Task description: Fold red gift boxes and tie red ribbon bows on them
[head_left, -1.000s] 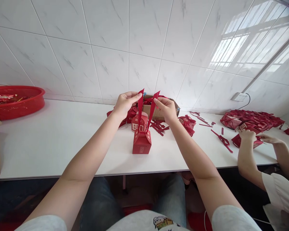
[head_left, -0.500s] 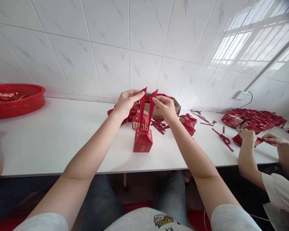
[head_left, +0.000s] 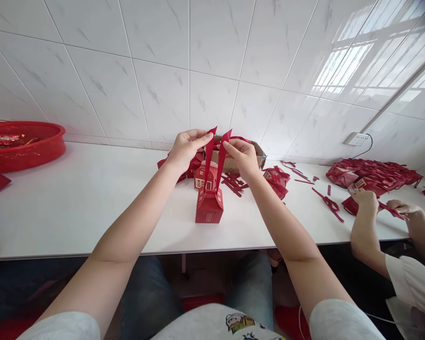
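With our left hand (head_left: 187, 148) and right hand (head_left: 243, 157) apart, each pinching 1 red ribbon tail (head_left: 208, 163) above the red box (head_left: 209, 211) on the white table (head_left: 74, 189), uneven pulling could tip it.

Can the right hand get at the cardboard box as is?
Probably not yet: the right hand pinches a ribbon end, though the cardboard box looks just beyond, with no barrier visible.
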Demonstrator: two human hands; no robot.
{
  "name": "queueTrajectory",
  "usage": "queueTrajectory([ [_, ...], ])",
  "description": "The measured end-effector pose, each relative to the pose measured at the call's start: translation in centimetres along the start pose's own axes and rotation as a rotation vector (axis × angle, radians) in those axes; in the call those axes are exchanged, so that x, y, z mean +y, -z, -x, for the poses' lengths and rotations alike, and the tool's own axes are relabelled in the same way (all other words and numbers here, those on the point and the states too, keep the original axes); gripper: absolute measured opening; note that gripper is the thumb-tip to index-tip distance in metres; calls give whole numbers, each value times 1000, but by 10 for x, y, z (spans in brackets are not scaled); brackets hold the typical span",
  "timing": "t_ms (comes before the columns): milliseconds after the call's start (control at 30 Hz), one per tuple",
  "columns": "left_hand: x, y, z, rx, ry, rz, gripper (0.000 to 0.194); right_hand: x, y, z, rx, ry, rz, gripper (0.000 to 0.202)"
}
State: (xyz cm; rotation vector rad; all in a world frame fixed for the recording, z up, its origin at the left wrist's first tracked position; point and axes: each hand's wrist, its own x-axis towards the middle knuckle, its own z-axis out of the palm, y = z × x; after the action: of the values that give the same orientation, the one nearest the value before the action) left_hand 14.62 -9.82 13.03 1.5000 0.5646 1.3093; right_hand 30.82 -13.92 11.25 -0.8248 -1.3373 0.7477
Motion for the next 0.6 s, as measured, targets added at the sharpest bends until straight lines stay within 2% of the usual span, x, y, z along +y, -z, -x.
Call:
queueTrajectory([
  [100,5,-4,0,-63,-32,-89,35,-1,-1,-3,-27,-13,-13,24],
  [233,15,-8,-5,-163,-100,-313,32,-3,-2,-10,-82,7,54,25],
  [400,23,-10,-11,-100,-197,-568,21,-10,3,-8,-218,4,110,24],
  [467,24,-10,-11,-91,-213,-594,20,-12,5,-7,-268,-2,131,28],
  [600,23,-11,-11,-92,-152,-545,21,-12,6,-11,-243,12,210,37],
])
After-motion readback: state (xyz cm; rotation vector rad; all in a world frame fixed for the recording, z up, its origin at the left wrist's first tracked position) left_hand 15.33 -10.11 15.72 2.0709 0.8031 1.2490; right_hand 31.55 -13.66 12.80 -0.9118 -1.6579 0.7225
